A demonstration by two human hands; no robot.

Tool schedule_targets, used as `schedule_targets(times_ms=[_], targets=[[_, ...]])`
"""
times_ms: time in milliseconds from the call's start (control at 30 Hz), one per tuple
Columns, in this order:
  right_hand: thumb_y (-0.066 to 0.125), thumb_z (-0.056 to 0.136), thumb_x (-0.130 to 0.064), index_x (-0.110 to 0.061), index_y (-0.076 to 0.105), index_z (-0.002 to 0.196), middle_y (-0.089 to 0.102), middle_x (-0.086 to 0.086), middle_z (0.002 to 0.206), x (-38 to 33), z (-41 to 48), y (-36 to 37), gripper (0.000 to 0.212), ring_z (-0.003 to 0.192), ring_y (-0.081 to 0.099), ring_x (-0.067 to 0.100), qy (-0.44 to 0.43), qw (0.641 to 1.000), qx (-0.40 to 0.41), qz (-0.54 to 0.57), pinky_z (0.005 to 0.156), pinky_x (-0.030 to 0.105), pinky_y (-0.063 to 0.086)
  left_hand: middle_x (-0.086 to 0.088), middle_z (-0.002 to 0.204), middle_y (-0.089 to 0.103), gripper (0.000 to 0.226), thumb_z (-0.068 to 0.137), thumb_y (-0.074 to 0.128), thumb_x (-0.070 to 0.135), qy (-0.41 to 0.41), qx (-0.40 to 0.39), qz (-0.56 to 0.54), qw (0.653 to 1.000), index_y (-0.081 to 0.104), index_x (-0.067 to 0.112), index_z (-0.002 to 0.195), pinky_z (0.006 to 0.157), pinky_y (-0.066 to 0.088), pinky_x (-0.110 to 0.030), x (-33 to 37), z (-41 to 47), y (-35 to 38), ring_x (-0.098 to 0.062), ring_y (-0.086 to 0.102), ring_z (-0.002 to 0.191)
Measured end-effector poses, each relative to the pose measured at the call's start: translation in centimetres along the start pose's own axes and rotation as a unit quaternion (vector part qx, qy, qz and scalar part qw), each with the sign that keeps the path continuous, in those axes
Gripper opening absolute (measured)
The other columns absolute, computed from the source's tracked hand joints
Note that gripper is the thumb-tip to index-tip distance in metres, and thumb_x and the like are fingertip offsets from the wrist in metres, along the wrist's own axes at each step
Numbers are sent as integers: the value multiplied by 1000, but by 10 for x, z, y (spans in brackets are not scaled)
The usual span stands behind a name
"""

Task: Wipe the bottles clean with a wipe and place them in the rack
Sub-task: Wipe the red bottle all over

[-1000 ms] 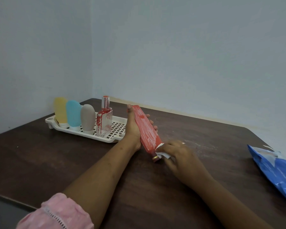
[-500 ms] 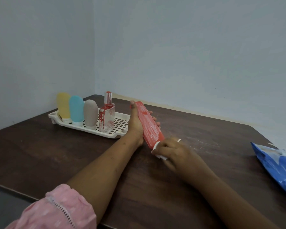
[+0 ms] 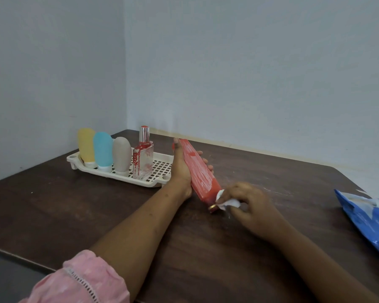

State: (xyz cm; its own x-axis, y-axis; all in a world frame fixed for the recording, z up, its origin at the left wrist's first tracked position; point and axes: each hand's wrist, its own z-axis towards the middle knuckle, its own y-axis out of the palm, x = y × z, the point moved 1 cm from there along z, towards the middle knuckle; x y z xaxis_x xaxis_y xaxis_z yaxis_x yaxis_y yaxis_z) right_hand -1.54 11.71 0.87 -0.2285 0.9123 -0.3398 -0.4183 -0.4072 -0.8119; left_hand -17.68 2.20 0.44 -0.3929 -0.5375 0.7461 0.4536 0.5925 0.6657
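Observation:
A long red-smeared bottle (image 3: pixel 199 171) leans over the dark table, its gold cap end (image 3: pixel 212 207) pointing toward me. My left hand (image 3: pixel 182 169) grips its upper half from the left side. My right hand (image 3: pixel 247 204) pinches a crumpled white wipe (image 3: pixel 227 201) against the bottle's neck near the cap. The white slotted rack (image 3: pixel 160 169) sits behind and left, holding a yellow bottle (image 3: pixel 86 145), a blue bottle (image 3: pixel 102 149), a grey bottle (image 3: pixel 121 153) and a clear glass bottle with red stains (image 3: pixel 143 158), all upright.
A blue wipes packet (image 3: pixel 368 217) lies at the table's right edge. The table (image 3: pixel 53 206) meets two pale walls in the corner behind the rack. White smears mark the wood right of the bottle. A pink sleeve (image 3: pixel 79 281) covers my left upper arm.
My right hand with the wipe has slid down from the bottle's lower body to the neck beside the cap, uncovering the gold cap. The left hand keeps its grip.

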Motion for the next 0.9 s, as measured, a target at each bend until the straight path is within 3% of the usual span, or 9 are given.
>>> schedule_targets(times_ms=[100,300,533,633,800,900], targets=[[60,80,2,-31,64,80,64,-18,87,9,2,1,34,86,56,-6,60,995,64,47,66,4,40,-9,67,57,87,78,31,85,6,-1,8,1000,55,5,101,66,49,-36,1,0,-1,-25,58,58],[58,82,0,-23,69,86,61,-15,86,5,2,5,25,78,53,-10,79,995,59,-6,65,3,38,-10,68,57,87,77,31,85,16,-18,7,1000,55,5,99,67,50,-36,0,1,-1,-25,58,57],[58,84,0,-23,64,77,64,-12,80,9,4,5,24,73,54,-11,155,983,73,66,60,4,40,-10,70,59,91,62,40,85,38,-33,21,998,58,5,101,66,51,-37,1,-1,2,-26,59,59],[60,84,-4,-26,66,83,63,-12,84,3,1,6,23,73,54,-8,132,988,81,21,62,3,40,-10,69,59,88,65,37,85,44,-37,14,998,57,6,98,66,51,-36,1,-1,3,-25,59,58],[59,87,-13,-22,70,99,64,-9,99,-17,1,10,19,89,51,-2,39,997,43,-48,75,4,34,-9,68,59,88,59,38,84,56,-19,18,998,57,6,95,65,52,-35,2,-1,1,-24,60,57],[60,86,-10,-21,71,96,65,-8,95,-13,4,11,18,81,52,-5,59,996,67,-27,68,3,35,-10,69,58,88,57,39,84,51,-14,12,999,57,6,94,65,51,-35,3,-2,3,-25,59,57]])
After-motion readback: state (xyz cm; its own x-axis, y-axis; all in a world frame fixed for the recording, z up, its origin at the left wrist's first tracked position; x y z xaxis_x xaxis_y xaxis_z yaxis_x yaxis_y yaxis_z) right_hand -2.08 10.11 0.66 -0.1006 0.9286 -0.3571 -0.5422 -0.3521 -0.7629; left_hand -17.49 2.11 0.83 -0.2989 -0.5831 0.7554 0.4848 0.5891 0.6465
